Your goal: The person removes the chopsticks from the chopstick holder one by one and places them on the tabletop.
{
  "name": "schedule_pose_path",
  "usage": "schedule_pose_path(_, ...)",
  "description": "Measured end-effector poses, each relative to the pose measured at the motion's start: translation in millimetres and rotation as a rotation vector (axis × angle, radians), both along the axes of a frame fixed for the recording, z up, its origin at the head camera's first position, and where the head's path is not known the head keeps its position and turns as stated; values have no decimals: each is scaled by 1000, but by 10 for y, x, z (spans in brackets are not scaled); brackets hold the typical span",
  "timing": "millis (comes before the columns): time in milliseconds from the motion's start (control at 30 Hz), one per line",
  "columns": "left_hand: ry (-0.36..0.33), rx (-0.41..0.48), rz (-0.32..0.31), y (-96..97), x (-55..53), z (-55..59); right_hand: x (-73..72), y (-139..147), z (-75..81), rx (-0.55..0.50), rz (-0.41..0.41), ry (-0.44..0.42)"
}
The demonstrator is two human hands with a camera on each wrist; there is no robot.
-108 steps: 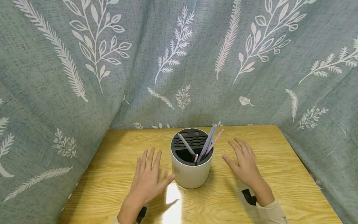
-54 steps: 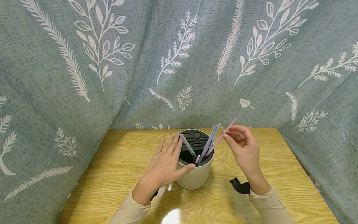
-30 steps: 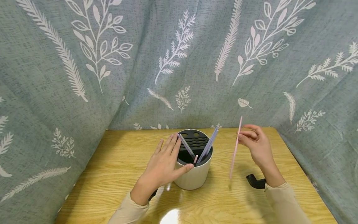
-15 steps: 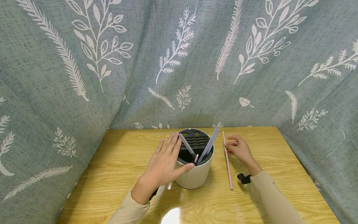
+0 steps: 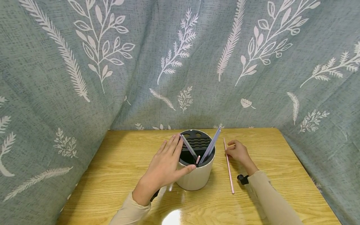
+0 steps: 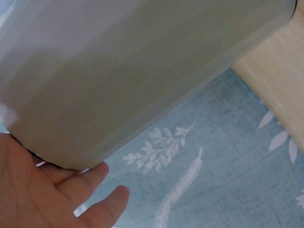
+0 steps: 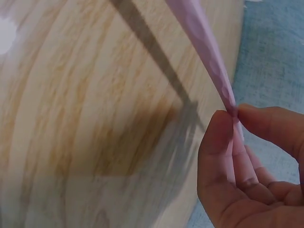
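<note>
A white round holder (image 5: 194, 181) with a black slotted top stands mid-table. My left hand (image 5: 166, 165) rests against its left side, fingers straight along the rim and thumb across the front; the left wrist view shows fingertips at the holder's (image 6: 118, 85) edge. Thumb and forefinger of my right hand (image 5: 239, 154) pinch a thin pink straw (image 5: 229, 175) right of the holder, close over the wood. In the right wrist view the straw (image 7: 204, 47) narrows at the pinch and casts a shadow. Several bluish-purple straws (image 5: 211, 145) and a short pink piece (image 5: 198, 160) stand in the holder.
The wooden table (image 5: 118, 175) extends to both sides of the holder. A blue-grey curtain (image 5: 208, 106) with white leaf prints hangs behind and beside it. Black straps (image 5: 242, 179) sit at the wrists.
My right hand took the long pink straw out of the holder, carried it right and lowered it toward the table. My left hand moved from beside the holder onto its rim.
</note>
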State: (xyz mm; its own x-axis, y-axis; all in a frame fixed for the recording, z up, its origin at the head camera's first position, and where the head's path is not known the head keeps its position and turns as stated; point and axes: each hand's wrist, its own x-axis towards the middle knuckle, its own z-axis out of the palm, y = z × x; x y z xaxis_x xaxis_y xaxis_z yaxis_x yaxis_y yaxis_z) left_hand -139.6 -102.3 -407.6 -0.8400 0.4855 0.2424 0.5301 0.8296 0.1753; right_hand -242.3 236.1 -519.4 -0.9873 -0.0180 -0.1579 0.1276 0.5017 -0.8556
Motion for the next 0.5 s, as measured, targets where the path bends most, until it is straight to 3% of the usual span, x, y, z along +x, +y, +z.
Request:
schedule_pose_path(300, -17, 8, 2, 6, 11, 2, 39, 15, 19, 115, -11, 36)
schedule_pose_path(500, -22, 6, 7, 3, 13, 2, 205, -24, 263, 98, -27, 192)
